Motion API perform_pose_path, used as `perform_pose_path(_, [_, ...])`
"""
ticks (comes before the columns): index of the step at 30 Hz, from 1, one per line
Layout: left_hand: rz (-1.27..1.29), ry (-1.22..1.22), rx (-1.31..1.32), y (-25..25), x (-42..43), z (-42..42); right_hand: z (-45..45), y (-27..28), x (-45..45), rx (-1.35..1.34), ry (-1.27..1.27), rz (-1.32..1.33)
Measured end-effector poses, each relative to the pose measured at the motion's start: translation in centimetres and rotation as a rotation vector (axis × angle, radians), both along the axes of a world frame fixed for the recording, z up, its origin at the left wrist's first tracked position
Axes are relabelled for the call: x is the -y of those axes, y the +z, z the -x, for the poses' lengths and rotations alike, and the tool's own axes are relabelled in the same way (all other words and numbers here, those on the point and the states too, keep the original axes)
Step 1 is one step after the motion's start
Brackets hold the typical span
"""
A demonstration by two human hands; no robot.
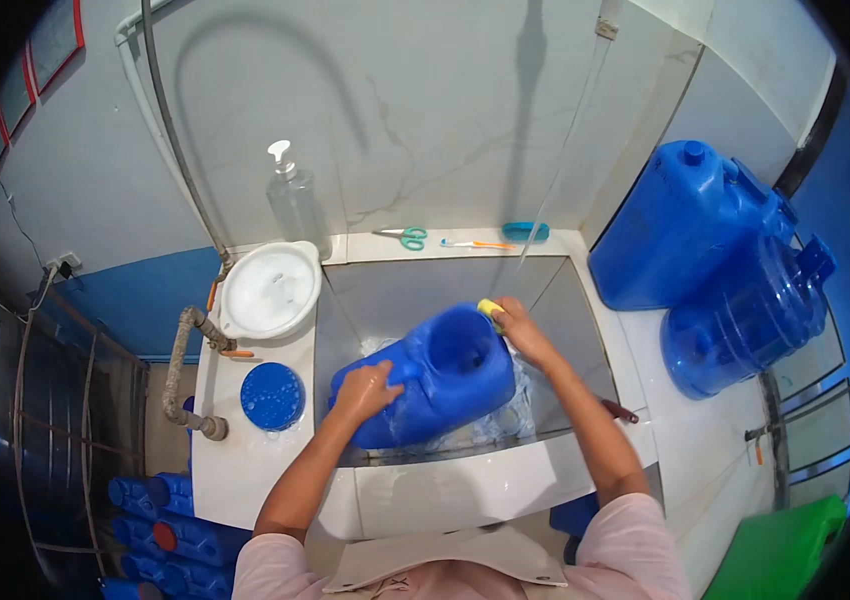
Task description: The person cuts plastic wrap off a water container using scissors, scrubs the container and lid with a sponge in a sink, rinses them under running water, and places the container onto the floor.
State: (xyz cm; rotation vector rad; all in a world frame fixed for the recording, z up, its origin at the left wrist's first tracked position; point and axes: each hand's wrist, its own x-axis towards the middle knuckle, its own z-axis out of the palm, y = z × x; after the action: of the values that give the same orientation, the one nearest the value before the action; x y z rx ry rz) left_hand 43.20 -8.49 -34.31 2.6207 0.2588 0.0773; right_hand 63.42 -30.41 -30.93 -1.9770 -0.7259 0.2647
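Observation:
A blue plastic water jug [465, 400] lies tilted over the sink [595, 345], its wide round mouth facing up toward me. My left hand [367, 390] grips the jug on its left side, near the handle; some of its fingertips are hidden against the plastic. In my right hand [520, 328] is a yellow sponge [491, 312], pressed to the jug's outer edge just right of the mouth. Wet, foamy water shows in the sink around the jug. A blue round lid [272, 396] with suds on it rests on the left counter.
A white basin [270, 290] of suds and a pump bottle [293, 195] stand at left. Scissors [411, 238], a toothbrush [475, 244] and a blue brush [525, 231] line the back ledge. Blue containers [655, 230] stand right; several more jugs [185, 535] are stacked lower left.

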Motion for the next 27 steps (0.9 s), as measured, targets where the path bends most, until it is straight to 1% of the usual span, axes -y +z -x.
perform_pose_path(1, [0.003,0.003,0.013,-0.3,0.0,-1.0,0.1,-0.9,-0.5,0.013,0.003,0.003])
perform_pose_path(3, [0.189,0.139,0.065,-1.1,0.0,-3.0,2.8,-3.5,-3.1,0.676,-0.436,-0.022])
perform_pose_path(4, [0.184,0.146,0.075,-0.7,0.6,-3.8,3.4,-3.9,-3.6,0.683,-0.431,-0.032])
perform_pose_path(6, [0.297,0.267,0.093,0.1,2.4,-4.7,4.5,-4.6,-4.3,0.702,-0.425,0.007])
perform_pose_path(7, [0.284,0.267,0.091,0.1,3.2,-5.3,4.5,-4.6,-4.5,0.696,-0.429,-0.005])
perform_pose_path(9, [0.377,0.385,0.204,-0.1,5.1,-6.9,3.9,-4.4,-4.2,0.8,0.185,0.046])
perform_pose_path(10, [0.398,0.418,0.116,1.4,5.9,-7.1,2.5,-3.4,-4.3,0.781,0.095,-0.008])
perform_pose_path(11, [0.394,0.426,0.113,1.6,6.1,-7.4,1.8,-3.3,-4.5,0.777,0.1,-0.014])
perform_pose_path(13, [0.29,0.48,0.063,1.5,6.3,-7.6,1.3,-2.4,-4.9,0.864,-0.206,-0.004])
perform_pose_path(14, [0.284,0.488,0.063,1.4,6.2,-7.5,2.7,-2.4,-4.5,0.677,0.067,0.0])
perform_pose_path(15, [0.226,0.516,0.093,1.1,6.4,-7.4,3.4,-3.4,-5.0,0.678,0.076,-0.006])
perform_pose_path(16, [0.169,0.542,0.119,1.0,6.5,-7.2,4.2,-4.9,-5.6,0.649,0.304,-0.038])
perform_pose_path(17, [0.172,0.55,0.114,0.8,6.6,-7.1,4.6,-6.3,-6.2,0.613,0.533,-0.064])
perform_pose_path(18, [0.112,0.554,0.167,1.0,6.6,-6.6,4.7,-7.0,-6.9,0.602,0.538,-0.064])
perform_pose_path(19, [0.049,0.555,0.222,1.0,6.3,-6.2,4.6,-7.3,-7.8,0.53,0.699,0.121])
perform_pose_path(20, [0.05,0.554,0.203,0.7,5.5,-5.9,4.2,-7.4,-8.3,0.461,0.855,0.306])
perform_pose_path(21, [0.046,0.558,0.204,0.1,4.6,-5.5,4.4,-6.6,-7.5,0.464,0.858,0.301])
perform_pose_path(22, [0.083,0.592,0.167,-0.5,3.8,-4.9,5.5,-5.2,-5.5,0.577,0.726,0.118])
perform_pose_path(23, [0.118,0.627,0.132,-1.1,2.8,-4.4,6.2,-4.8,-3.9,0.686,0.588,-0.068])
perform_pose_path(25, [0.136,0.677,0.097,-2.3,1.3,-3.2,9.0,-9.3,-0.5,0.631,0.55,0.043])
perform_pose_path(26, [0.241,0.739,0.041,-2.8,0.6,-2.6,9.7,-10.0,-0.6,0.625,0.563,0.041])
perform_pose_path(27, [0.349,0.802,-0.013,-3.5,-0.1,-1.9,10.6,-10.3,-1.1,0.566,0.627,-0.074])
